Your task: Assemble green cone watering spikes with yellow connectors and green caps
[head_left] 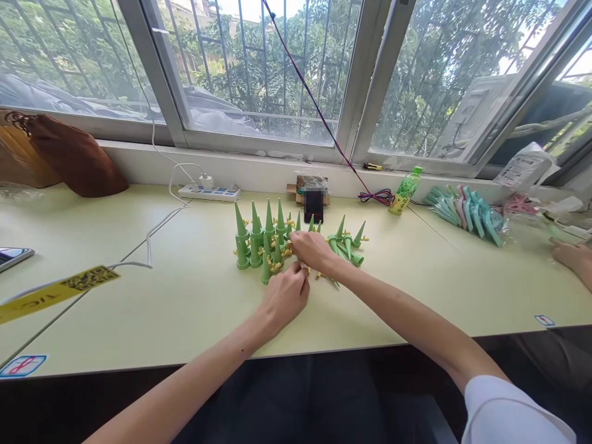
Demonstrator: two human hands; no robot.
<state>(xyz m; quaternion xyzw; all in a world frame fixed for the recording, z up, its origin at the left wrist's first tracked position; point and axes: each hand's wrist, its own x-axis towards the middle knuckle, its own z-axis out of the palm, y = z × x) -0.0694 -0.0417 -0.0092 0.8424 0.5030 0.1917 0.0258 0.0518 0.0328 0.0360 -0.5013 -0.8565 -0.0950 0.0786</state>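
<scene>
Several green plastic cone spikes with small yellow fittings stand upright in a cluster on the pale green table. More green cones lie tipped over to the right of them. My right hand reaches into the middle of the pile, fingers curled over the cones; what they grip is hidden. My left hand rests just in front, fingers closed in a pinch at a small yellow piece near the closest cone.
A green drink bottle and a bundle of teal and pink plastic parts lie at the right. Another person's hand rests at the far right. A power strip, a brown bag, a phone and a yellow tag lie left.
</scene>
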